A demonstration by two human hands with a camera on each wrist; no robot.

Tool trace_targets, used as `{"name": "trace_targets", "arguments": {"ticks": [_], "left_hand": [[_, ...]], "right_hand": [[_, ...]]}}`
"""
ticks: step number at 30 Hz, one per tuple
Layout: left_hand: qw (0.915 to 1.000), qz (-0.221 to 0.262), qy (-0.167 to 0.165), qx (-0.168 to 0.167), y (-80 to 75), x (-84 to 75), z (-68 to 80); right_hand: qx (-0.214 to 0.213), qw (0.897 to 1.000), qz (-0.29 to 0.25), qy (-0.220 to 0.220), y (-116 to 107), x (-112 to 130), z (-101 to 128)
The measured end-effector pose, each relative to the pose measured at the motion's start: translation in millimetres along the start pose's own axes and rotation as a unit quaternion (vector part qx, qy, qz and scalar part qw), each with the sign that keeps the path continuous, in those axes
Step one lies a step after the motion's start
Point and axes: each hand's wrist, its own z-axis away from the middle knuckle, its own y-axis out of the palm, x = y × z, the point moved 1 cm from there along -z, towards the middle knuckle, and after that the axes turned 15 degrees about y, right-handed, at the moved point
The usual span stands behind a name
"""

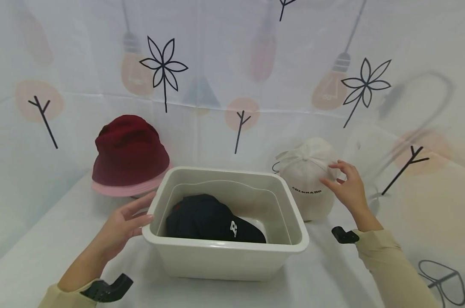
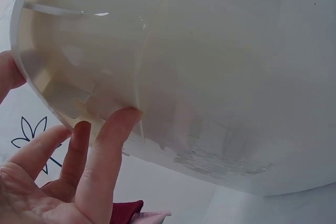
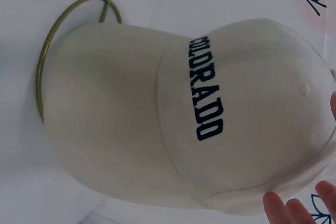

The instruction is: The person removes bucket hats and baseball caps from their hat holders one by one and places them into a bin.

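While beside cap (image 1: 307,179), right hand (image 1: 345,186) spread.

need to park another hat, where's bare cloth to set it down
Bare cloth lies in front of the bin, between the two forearms, and far left of the left hand. It is crowded behind: red hat at the bin's back left, white cap at its right under the right hand. A black cap fills much of the bin.

Soft, even brightness surrounds my view; glare streaks the bin (image 2: 210,77) wall near its rim, my wrist views blur close up, and backdrop lines behind it bow.
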Motion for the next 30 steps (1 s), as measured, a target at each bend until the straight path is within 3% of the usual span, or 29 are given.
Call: {"name": "trace_targets", "arguments": {"ticks": [12,19,30], "left_hand": [[1.0,0.003,0.005,0.0,-0.1,-0.8,0.2],[0.9999,0.007,0.009,-0.001,0.5,-0.4,0.0],[0.9999,-0.009,-0.005,-0.009,2.5,-1.9,0.6]], "right_hand": [[0.069,0.997,0.026,0.019,-5.0,4.7,-11.3],[0.092,0.993,0.022,0.071,-7.1,3.5,-12.2],[0.097,0.989,-0.035,0.103,-1.8,-1.4,-9.3]]}}
